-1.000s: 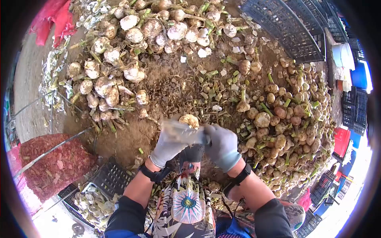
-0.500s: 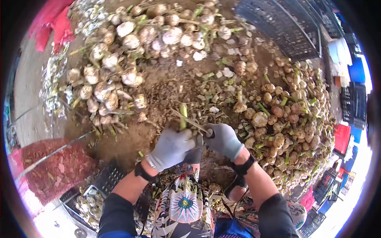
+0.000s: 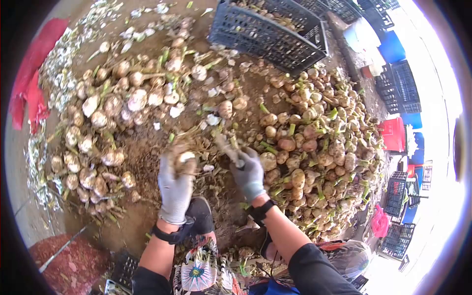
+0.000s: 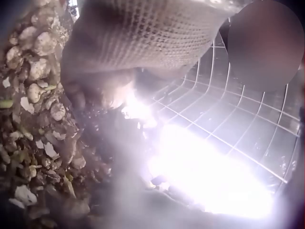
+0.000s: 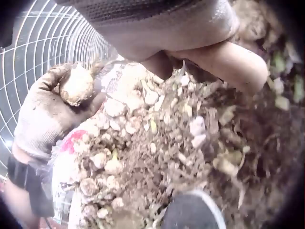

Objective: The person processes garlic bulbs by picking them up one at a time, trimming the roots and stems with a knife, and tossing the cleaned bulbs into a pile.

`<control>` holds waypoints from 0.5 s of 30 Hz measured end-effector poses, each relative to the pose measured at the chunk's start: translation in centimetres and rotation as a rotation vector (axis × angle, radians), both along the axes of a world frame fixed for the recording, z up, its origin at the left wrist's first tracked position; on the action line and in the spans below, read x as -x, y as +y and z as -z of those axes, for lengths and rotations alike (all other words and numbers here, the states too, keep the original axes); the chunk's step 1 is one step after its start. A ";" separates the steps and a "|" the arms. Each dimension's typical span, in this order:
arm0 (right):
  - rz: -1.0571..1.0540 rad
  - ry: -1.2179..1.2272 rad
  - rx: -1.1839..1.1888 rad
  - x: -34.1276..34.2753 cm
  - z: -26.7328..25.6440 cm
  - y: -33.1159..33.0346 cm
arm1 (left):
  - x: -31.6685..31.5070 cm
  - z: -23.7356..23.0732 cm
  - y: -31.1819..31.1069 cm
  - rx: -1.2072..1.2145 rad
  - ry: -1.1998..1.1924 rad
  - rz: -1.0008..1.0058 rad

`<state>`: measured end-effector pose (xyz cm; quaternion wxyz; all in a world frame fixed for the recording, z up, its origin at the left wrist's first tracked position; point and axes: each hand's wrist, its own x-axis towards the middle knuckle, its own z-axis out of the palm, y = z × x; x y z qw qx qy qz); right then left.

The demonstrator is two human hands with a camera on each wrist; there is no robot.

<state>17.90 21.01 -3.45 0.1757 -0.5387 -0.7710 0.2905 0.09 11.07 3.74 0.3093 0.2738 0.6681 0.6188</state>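
My gloved left hand (image 3: 173, 194) holds a garlic bulb (image 5: 76, 88), whose pale face shows in the right wrist view. In the head view the bulb's dry roots and stem are blurred above the fingers. My gloved right hand (image 3: 250, 174) grips a knife by its pale handle (image 5: 233, 64). The blurred blade (image 3: 225, 146) points up and left, apart from the bulb. A large heap of trimmed garlic bulbs (image 3: 314, 147) lies right of the right hand. Longer-stemmed garlic bulbs (image 3: 101, 118) spread over the ground on the left.
A black plastic crate (image 3: 270, 37) stands at the far side. Peel and stem scraps (image 3: 211, 120) litter the soil between the piles. A shoe (image 3: 200, 216) is just below the left hand. A red mesh sack (image 3: 69, 265) sits lower left, and a red bucket (image 3: 393, 133) at right.
The head view has swung to the right. The hands, close together before, are now apart; the knife has come away from the bulb, which the left hand still holds.
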 end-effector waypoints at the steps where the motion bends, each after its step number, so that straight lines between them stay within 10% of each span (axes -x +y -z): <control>1: -0.028 -0.044 -0.005 0.2 1.5 0.3 | 0.4 0.3 0.0 0.081 -0.180 -0.079; 3: -0.040 -0.139 -0.181 0.7 3.4 0.5 | 1.7 4.4 -0.5 0.113 -0.081 -0.152; 15: 0.292 0.267 0.442 -0.1 3.6 1.6 | -5.7 12.9 4.4 0.433 -0.529 0.273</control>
